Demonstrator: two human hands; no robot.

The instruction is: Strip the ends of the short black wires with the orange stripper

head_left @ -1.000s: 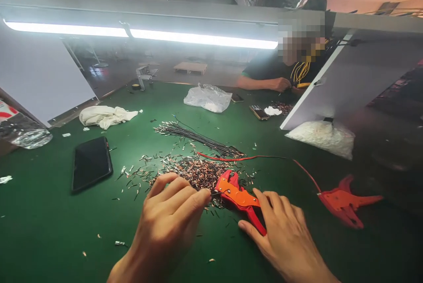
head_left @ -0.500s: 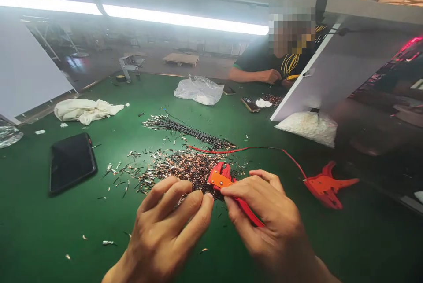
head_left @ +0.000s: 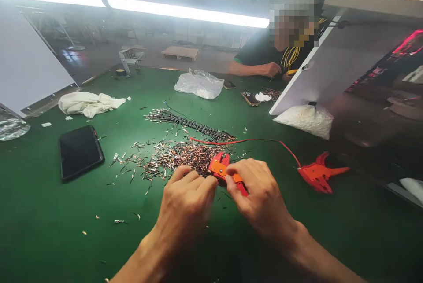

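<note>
My right hand [head_left: 259, 197] is closed around the handles of an orange-red wire stripper [head_left: 220, 167], whose jaws stick out to the upper left. My left hand [head_left: 187, 206] sits just left of the jaws with its fingers curled together at the tool's tip; what they pinch is hidden. Both hands hover over a heap of cut wire scraps [head_left: 180, 157] on the green table [head_left: 49, 221]. A bundle of thin dark wires [head_left: 188, 124] lies beyond the heap, with a red wire [head_left: 261, 141] running right from it.
A second orange stripper [head_left: 319, 173] lies to the right. A black phone [head_left: 79, 151] and white cloth [head_left: 87, 103] are on the left. Farther off are clear plastic bags [head_left: 199, 85], a white bag [head_left: 304, 120], and a person [head_left: 264, 60] seated across the table.
My right hand moved from lying beside the stripper to gripping its handles. My left hand's fingers curled in closer to the jaws. The view shifted slightly.
</note>
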